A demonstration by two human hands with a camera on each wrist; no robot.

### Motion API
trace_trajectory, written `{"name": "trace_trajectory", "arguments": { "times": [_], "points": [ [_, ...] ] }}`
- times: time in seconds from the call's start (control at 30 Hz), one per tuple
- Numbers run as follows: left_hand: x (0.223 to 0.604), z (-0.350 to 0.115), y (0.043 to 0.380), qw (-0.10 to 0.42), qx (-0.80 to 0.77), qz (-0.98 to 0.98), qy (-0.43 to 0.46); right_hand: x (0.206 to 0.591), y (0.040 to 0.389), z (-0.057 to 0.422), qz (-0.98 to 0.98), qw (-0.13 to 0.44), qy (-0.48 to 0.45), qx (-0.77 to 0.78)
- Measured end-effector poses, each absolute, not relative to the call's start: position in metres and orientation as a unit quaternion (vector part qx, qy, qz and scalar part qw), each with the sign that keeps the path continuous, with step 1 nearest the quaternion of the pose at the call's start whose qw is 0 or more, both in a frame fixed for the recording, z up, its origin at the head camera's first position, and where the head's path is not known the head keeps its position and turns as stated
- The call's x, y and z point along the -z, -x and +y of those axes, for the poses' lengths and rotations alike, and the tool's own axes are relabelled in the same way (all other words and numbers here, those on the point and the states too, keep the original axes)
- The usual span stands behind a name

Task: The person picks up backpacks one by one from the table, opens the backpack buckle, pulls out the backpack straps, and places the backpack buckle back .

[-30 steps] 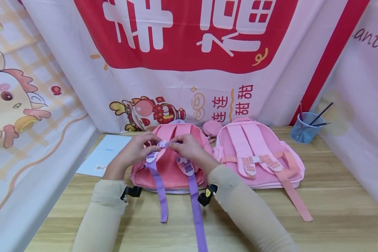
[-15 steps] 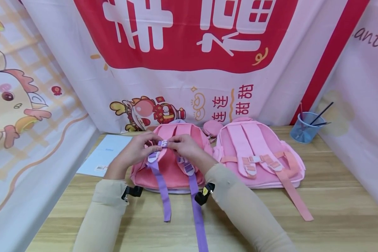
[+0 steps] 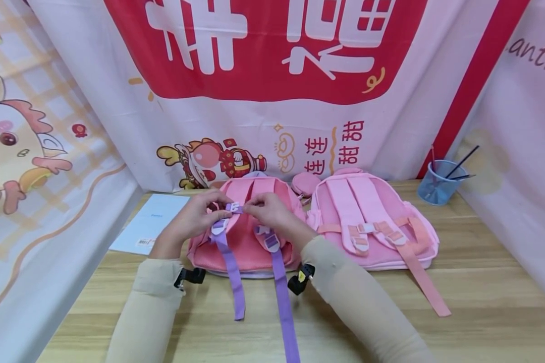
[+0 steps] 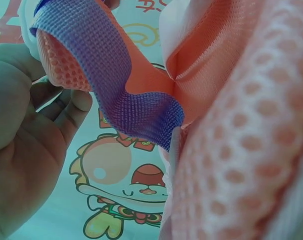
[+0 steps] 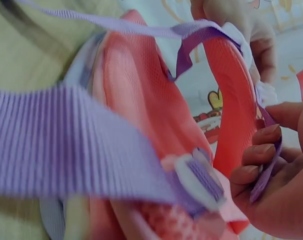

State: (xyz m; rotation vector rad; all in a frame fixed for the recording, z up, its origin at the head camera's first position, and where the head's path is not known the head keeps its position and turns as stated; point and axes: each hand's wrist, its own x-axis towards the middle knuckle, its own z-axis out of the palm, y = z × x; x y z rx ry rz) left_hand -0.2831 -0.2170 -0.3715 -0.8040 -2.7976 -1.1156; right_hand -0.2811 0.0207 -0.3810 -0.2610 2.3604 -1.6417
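A coral backpack (image 3: pixel 254 259) lies on the table with its shoulder straps facing up. My left hand (image 3: pixel 200 214) grips the raised left shoulder strap beside a small white buckle (image 3: pixel 234 206) on purple webbing. In the left wrist view, fingers (image 4: pixel 81 100) curl behind the padded coral strap (image 4: pixel 61 65), partly hidden by it. My right hand (image 3: pixel 272 214) pinches the purple webbing (image 5: pixel 269 170) just right of that buckle; its tail lies across the fingers in the right wrist view. Two long purple straps, one of them the right tail (image 3: pixel 285 307), hang toward me.
A pink backpack (image 3: pixel 351 252) lies at the right, its orange strap (image 3: pixel 424 282) trailing forward. A light-blue booklet (image 3: pixel 152 222) lies at the left. At the back right stands a blue mesh cup (image 3: pixel 438 186) with several pens. Printed cloth (image 3: pixel 236 116) walls in the table.
Both hands keep their grip and shift only slightly. Over the last half second the buckle and the left purple tail move a little to the left.
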Motion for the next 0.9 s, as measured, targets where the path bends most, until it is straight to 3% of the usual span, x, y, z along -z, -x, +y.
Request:
{"name": "trace_trajectory", "arguments": {
  "times": [0.17,0.9],
  "points": [
    [0.372,-0.218,0.283,0.006,0.362,-0.897,0.254,0.384,0.282,0.028,0.787,0.153,0.083,0.592],
    [0.372,-0.220,0.282,0.009,0.369,-0.896,0.247,0.382,0.283,0.017,0.772,0.158,0.041,0.614]
  ]
}}
